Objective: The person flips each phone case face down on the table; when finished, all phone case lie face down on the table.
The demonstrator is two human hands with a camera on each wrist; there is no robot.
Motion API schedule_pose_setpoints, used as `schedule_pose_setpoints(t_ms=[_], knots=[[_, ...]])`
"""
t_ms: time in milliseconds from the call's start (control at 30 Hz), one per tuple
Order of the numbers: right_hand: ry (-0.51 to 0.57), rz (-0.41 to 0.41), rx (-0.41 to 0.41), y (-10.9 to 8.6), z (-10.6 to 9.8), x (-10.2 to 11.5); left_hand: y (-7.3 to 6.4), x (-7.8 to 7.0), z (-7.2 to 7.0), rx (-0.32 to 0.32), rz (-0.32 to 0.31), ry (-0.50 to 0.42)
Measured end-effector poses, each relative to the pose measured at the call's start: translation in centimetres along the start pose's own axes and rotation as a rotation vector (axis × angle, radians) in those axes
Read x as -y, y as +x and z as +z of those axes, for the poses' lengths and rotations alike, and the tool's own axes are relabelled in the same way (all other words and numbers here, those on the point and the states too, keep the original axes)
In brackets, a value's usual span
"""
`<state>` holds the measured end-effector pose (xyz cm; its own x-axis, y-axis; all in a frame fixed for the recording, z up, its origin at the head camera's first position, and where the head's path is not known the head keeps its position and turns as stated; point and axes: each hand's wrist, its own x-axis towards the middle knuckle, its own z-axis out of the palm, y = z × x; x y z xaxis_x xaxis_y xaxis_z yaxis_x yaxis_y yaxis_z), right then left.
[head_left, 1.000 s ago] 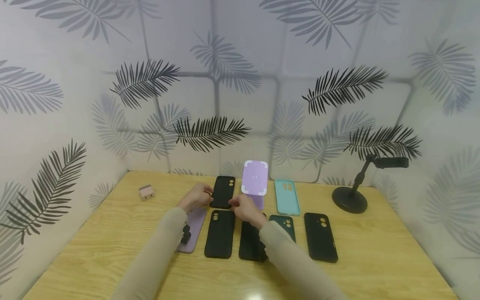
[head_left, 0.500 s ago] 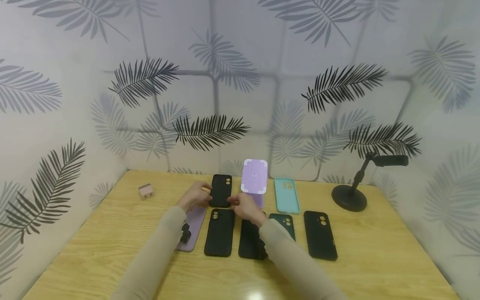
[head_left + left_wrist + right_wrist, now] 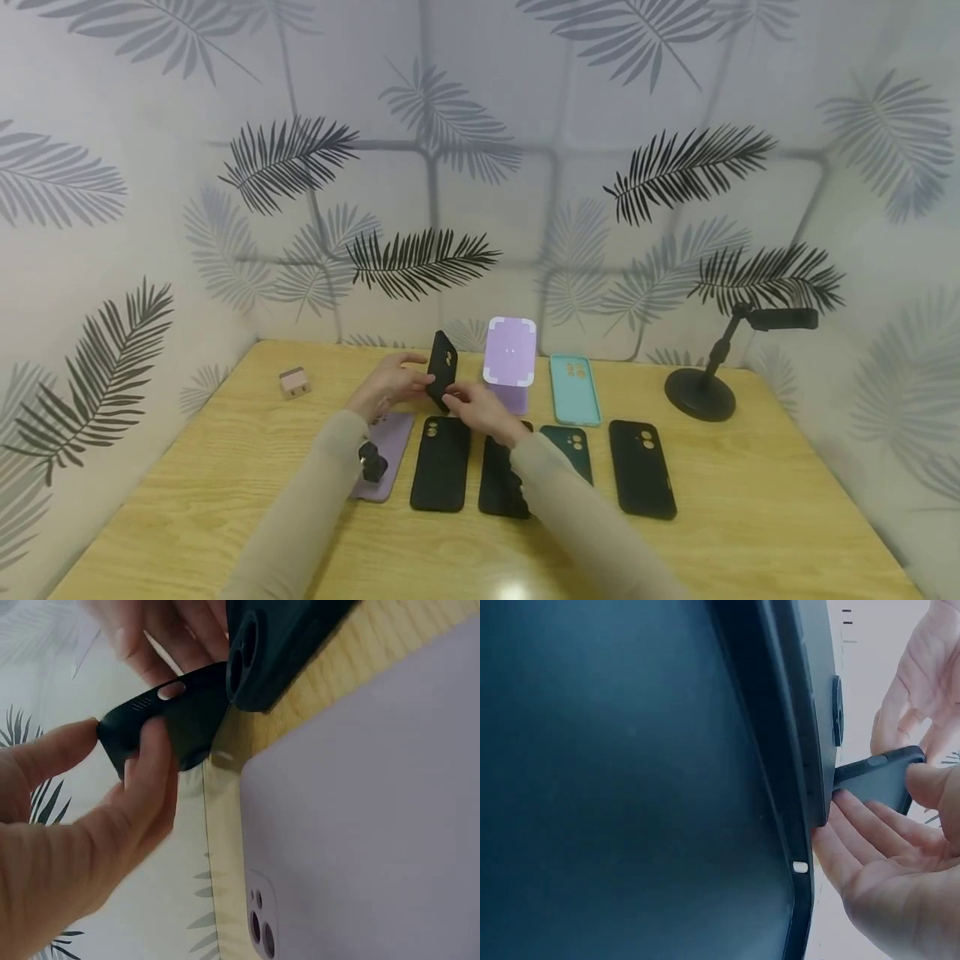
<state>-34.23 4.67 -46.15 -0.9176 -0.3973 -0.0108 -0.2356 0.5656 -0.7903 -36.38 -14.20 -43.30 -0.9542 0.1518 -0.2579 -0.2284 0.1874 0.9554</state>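
Observation:
A black phone case with a camera cutout is tilted up on edge, at the back of the table left of centre. My left hand pinches it from the left; in the left wrist view the thumb and a finger grip its end, beside a slot cutout. My right hand holds its lower right edge; in the right wrist view the thumb lies over its corner. Just in front lies another black phone case. A lilac phone case lies under my left wrist.
Further cases lie around: a black one under my right wrist, a dark green one, another black one and a turquoise one. A purple stand, a black stand and a pink charger stand farther back.
The black phone case lay flat on the table and is now lifted and turned up on its edge. My left hand has closed in on it, and my right hand has shifted slightly left.

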Motion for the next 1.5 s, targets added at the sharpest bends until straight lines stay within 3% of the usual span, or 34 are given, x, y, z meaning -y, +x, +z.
schedule_pose_setpoints(t_ms=[233, 500, 767, 1100, 1333, 1500], knots=[[0.108, 0.034, 0.031, 0.5, 0.1, 0.1, 0.2, 0.1, 0.3, 0.083, 0.017, -0.085], [0.229, 0.024, 0.025, 0.4, 0.1, 0.4, 0.0, 0.2, 1.0, 0.115, 0.006, 0.011], [0.215, 0.048, -0.072, 0.6, 0.3, 0.3, 0.1, 0.3, 0.9, 0.126, 0.011, 0.173], [0.101, 0.082, -0.155, 0.6, 0.9, 0.0, 0.2, 0.5, 0.7, 0.082, -0.026, 0.263], [0.083, 0.086, -0.082, 0.6, 0.8, 0.1, -0.2, 0.5, 0.3, 0.026, -0.026, 0.378], [0.054, 0.092, -0.054, 0.6, 0.5, 0.2, -0.2, 0.4, 0.1, 0.023, -0.043, 0.398]])
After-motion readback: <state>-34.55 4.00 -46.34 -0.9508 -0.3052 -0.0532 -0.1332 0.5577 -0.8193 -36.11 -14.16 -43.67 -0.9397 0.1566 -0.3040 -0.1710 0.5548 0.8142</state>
